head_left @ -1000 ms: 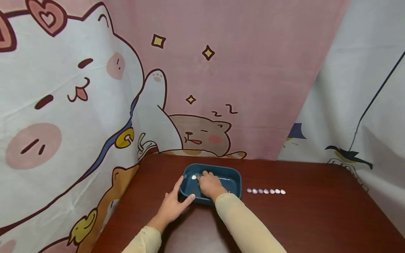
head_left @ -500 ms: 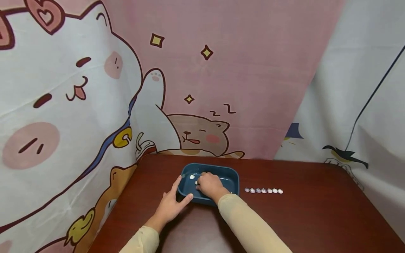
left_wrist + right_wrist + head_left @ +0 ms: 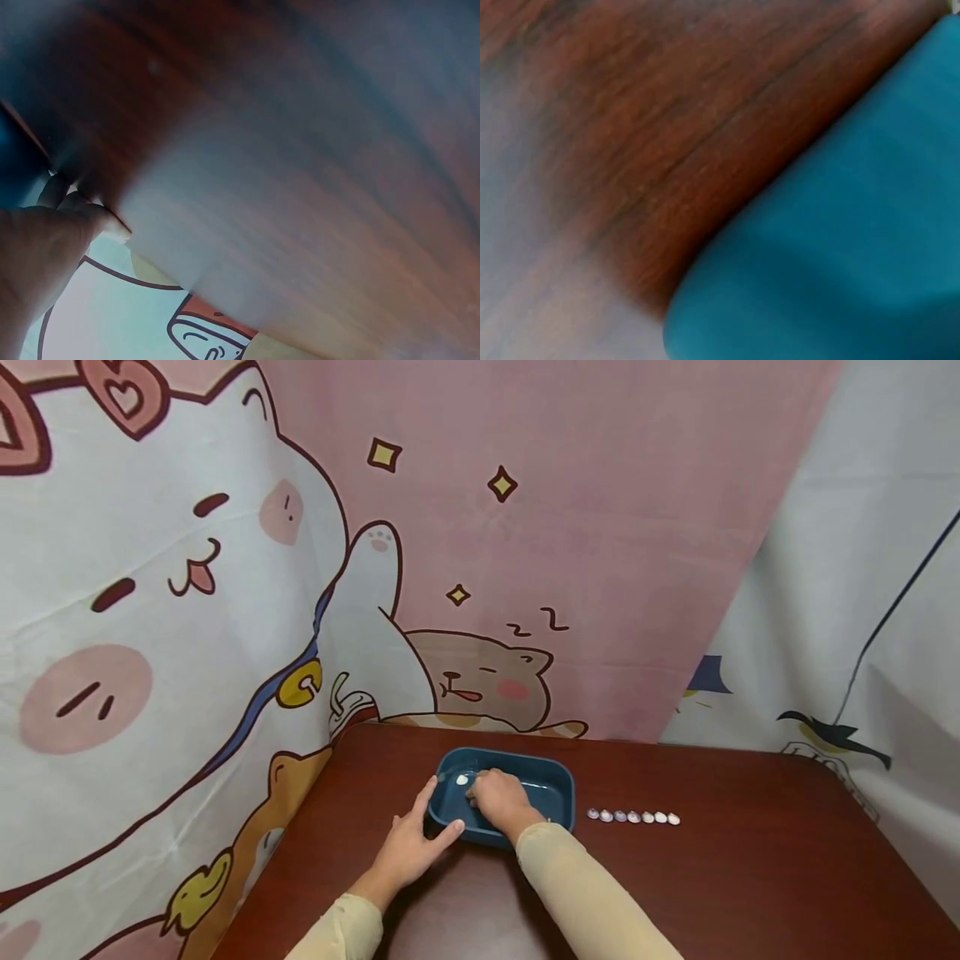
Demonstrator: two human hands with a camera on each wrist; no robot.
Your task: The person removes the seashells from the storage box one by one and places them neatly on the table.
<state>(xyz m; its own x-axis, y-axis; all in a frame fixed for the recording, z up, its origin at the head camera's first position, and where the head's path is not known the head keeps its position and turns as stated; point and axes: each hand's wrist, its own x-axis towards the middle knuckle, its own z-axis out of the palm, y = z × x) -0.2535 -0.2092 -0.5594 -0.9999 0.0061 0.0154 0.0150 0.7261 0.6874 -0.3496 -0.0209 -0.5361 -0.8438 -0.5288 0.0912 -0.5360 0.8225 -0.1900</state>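
Observation:
A dark blue rectangular bin [image 3: 551, 793] stands on the table, and its teal outside wall [image 3: 840, 247] fills much of the right wrist view. One white seashell [image 3: 462, 780] lies in its left part. My right hand [image 3: 501, 797] reaches into the bin with fingers curled downward, pinching a small pale seashell that the fingers now hide. My left hand [image 3: 405, 850] rests against the bin's left end, thumb at the front rim and fingers stretched along the side; the left wrist view catches part of that hand [image 3: 45, 240] at its left edge.
Right of the bin, several small white and purplish seashells [image 3: 633, 817] lie in a straight row on the brown wooden table [image 3: 750, 877]. Behind the table hangs a pink and white cloth [image 3: 600, 568] printed with cartoon cats.
My right fingers shifted slightly toward the front of the bin, away from the white seashell. The small pale piece seen at their tips half a second ago is now hidden. The left hand stayed put.

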